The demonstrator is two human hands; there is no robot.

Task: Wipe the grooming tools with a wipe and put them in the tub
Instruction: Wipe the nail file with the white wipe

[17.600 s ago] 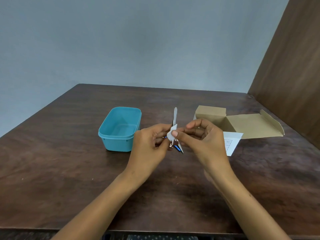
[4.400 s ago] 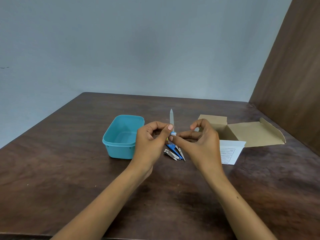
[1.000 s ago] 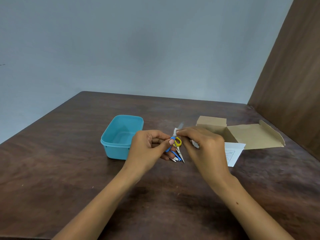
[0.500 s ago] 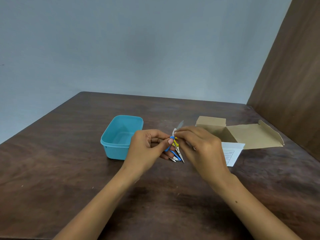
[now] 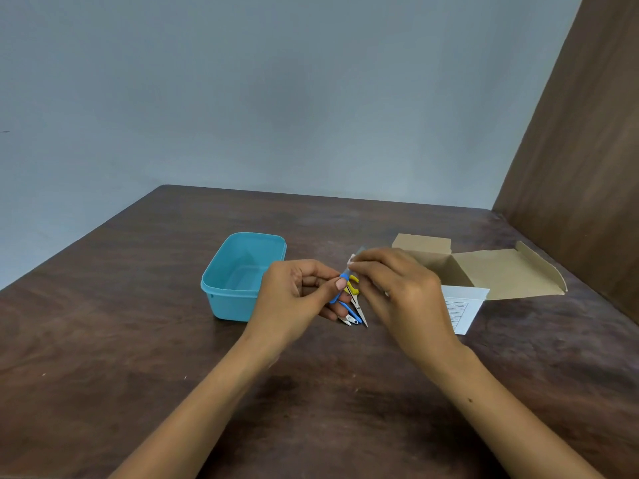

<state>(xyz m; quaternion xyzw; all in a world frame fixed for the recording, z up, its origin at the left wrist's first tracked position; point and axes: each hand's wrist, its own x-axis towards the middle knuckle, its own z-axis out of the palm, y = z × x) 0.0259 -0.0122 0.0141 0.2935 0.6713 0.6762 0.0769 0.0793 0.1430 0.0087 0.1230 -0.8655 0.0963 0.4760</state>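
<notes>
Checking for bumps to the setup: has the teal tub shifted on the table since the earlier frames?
No. The teal tub keeps its place left of the open cardboard box, same gap and angle; only the head camera's framing drifts.

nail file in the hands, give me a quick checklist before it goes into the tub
1. Nail file held: ok, left hand pinches its blue handle.
2. Wipe on the blade: ok, right hand presses it near the tip.
3. Blade fully wiped: cannot tell, the right hand covers it.
4. Tub open and holding no tools: ok.
5. Tub within reach: ok, just beside the left hand.
6. Other tools waiting: ok, lying on the table between the hands.
</notes>
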